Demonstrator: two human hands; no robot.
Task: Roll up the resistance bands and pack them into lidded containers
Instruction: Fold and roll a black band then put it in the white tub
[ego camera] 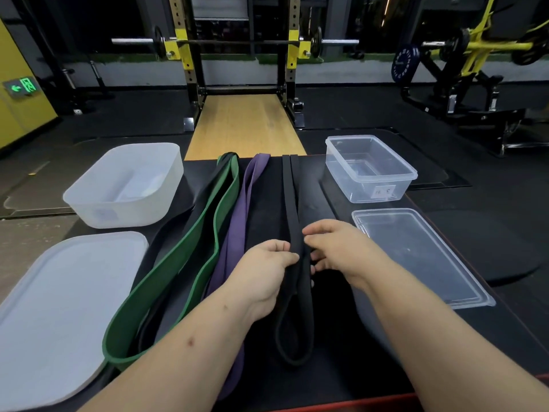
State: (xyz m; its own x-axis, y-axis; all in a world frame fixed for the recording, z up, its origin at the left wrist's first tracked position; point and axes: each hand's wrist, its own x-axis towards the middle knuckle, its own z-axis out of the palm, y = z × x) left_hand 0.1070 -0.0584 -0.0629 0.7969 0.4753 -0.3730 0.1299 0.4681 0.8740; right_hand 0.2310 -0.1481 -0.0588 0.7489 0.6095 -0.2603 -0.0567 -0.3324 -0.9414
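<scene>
While 2 hands point(267, 270) point(341, 252) pinch blk band point(292, 203) | 2 tubs point(98, 209) point(371, 193) | 2 lids point(59, 307) point(421, 257)

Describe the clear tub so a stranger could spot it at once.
On the black table, go to the far right corner. The clear tub stands there open, just beyond a flat clear lid. Unlike the frosted white tub on the left, it is see-through, with a small label on its near wall.

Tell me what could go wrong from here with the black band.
The left hand and right hand both pinch the black band mid-length, so a roll started here may leave loose tails.
The purple band lies close alongside and could get dragged in.
The clear lid lies just beside the right arm and might get knocked.
</scene>
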